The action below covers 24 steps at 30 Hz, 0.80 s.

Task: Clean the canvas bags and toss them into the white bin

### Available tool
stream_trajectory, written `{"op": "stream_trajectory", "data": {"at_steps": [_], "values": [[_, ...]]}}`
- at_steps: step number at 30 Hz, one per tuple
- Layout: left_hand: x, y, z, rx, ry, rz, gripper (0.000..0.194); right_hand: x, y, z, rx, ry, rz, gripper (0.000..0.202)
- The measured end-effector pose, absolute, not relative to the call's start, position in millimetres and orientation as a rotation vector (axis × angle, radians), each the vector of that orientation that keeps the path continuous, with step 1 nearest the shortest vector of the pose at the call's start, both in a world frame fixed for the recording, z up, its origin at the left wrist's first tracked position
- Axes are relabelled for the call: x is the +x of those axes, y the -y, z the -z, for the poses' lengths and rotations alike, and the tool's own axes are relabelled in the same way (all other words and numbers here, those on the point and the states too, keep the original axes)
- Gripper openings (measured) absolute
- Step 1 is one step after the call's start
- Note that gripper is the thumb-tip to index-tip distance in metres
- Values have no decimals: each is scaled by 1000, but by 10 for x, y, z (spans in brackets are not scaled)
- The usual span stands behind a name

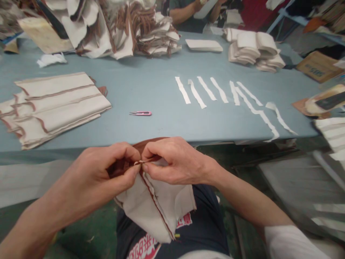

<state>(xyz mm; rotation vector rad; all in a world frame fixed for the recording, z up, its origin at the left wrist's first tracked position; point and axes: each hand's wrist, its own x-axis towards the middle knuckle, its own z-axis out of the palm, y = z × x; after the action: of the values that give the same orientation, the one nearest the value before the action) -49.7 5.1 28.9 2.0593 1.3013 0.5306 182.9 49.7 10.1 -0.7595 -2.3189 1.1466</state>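
Cloth [168, 194] hangs over my lap [208, 219], just off the near edge of the table [121, 86], with my left hand [104, 171] and right hand [178, 160] close together, both clamped on its top in a tight pinch where the brown seam [158, 207] starts. Pink snips [144, 113] lie just ahead of me, kinda between a folded stack [67, 93] off to the left and some white strips [207, 88] on the right.

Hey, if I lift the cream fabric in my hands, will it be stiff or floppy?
Probably floppy: the cream fabric droops in loose panels below the pinching fingers. It's likely light, since its edges look thin. The brown-edged seam may bend less easily, as panels appear to meet there.
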Motion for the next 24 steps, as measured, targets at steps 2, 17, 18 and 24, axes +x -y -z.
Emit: {"op": "stream_trajectory", "data": {"at_steps": [2, 17, 18, 24], "values": [[-457, -57, -350, 2193, -1314, -517, 17, 1821, -496, -136, -817, 2354, -1114, 9], [-525, -13, -236, 2625, -1125, -490, 30, 1873, -534, -75, -888, 2055, -1459, 7], [-546, 2, -223, 2655, -1141, -462, 35, 1888, -558, -68, -871, 2010, -1564, 6], [-627, 28, -158, 2821, -1093, -395, 57, 1933, -633, 21, -731, 1507, -2165, 10]]}}
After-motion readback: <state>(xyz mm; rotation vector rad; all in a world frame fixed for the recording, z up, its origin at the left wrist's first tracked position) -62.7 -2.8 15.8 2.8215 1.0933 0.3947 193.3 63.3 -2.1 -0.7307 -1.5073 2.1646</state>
